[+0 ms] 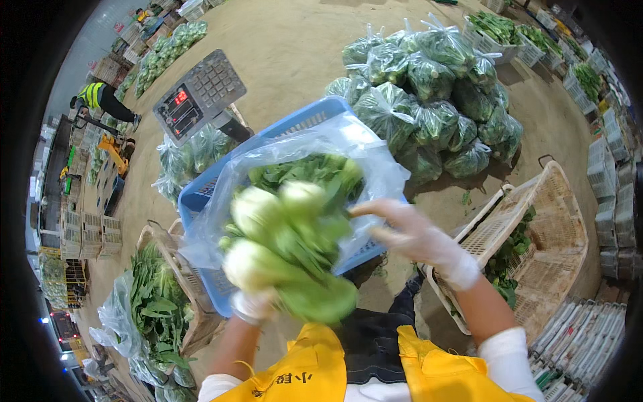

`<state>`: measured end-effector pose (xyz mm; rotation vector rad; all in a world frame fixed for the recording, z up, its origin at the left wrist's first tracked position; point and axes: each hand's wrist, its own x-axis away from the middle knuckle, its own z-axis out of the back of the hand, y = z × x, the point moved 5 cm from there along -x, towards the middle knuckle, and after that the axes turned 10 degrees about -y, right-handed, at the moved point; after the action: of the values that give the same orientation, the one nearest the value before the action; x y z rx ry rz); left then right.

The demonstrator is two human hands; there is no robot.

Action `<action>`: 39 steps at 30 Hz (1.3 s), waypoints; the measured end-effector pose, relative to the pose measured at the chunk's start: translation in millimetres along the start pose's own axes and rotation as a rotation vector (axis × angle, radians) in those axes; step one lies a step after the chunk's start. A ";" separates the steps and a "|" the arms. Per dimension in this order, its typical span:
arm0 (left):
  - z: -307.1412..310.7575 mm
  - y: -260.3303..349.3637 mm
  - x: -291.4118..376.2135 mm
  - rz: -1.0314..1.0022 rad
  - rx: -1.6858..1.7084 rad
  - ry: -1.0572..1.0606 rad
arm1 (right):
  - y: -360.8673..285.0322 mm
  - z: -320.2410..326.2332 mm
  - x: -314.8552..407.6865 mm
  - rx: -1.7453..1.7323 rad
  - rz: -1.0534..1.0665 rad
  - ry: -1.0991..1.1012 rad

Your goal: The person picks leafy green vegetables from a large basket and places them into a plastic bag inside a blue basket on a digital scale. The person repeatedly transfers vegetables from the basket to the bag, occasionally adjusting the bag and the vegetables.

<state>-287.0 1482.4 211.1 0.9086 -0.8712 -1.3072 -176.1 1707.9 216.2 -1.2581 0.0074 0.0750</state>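
Note:
My left hand (254,304), in a pale glove, grips several heads of bok choy (274,218) from below, blurred by motion. They hang over a clear plastic bag (377,145) that lines a blue plastic basket (321,108). Inside the bag lie more leafy greens (306,168), partly hidden behind the bok choy. My right hand (419,233), also gloved, is at the bag's right side with fingers apart and nothing in them. Whether its fingertips touch the plastic or leaves I cannot tell.
A digital scale display (198,98) rises behind the basket. Tied bags of greens (427,95) are heaped beyond it. A dirty plastic crate (547,251) with some leaves stands tilted at right; another crate (168,281) of greens is at left. A person (103,100) bends near a pallet jack (113,151).

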 end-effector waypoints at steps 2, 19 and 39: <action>54.1 -18.9 6.6 -0.018 -0.313 0.042 | 11.3 -57.3 -46.5 0.670 0.037 -0.293; -96.0 -232.5 -128.6 0.006 -0.983 -0.190 | 55.6 -111.5 -17.4 1.235 -0.124 -0.605; -109.4 83.6 -179.4 -0.207 -0.415 -0.091 | 321.1 -54.5 609.7 -0.370 -1.995 0.721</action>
<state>-166.1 1671.2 240.3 0.6254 -0.5517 -1.6438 414.6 1786.3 -134.2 -1.0879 -0.6440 -2.1404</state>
